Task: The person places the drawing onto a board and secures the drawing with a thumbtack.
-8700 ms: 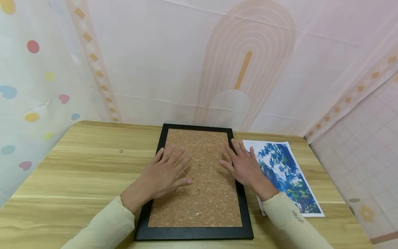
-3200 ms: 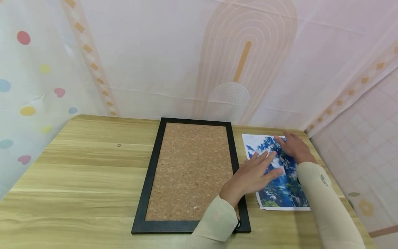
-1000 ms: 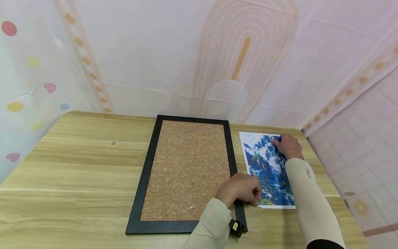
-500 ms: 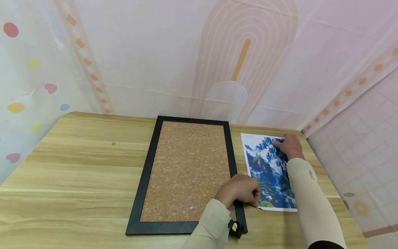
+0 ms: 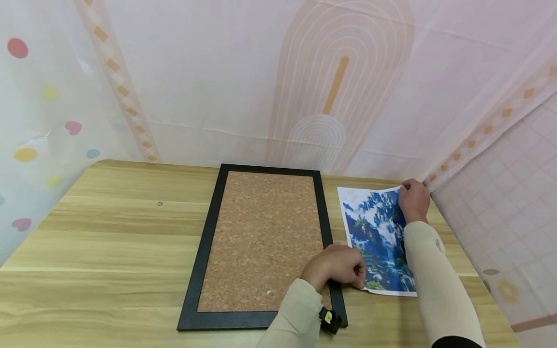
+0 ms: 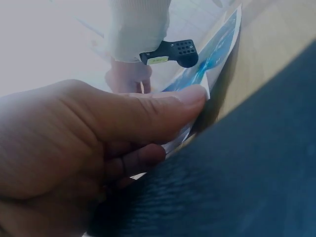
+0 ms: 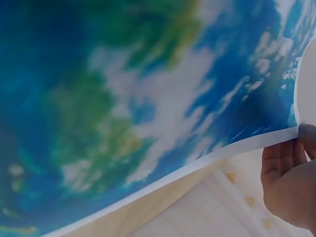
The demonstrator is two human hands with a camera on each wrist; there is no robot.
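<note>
The landscape print [image 5: 377, 241] lies on the worktop [image 5: 109, 232] at 3 o'clock of the cork board [image 5: 261, 241]. The right hand [image 5: 414, 199] pinches its far right corner, lifted slightly; the left hand [image 5: 337, 266] pinches its near left corner beside the board's black frame.

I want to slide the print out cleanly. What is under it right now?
Under the landscape print only the wooden table shows. The left hand pinches its near corner, the right hand its lifted far corner; the rest underneath is covered.
</note>
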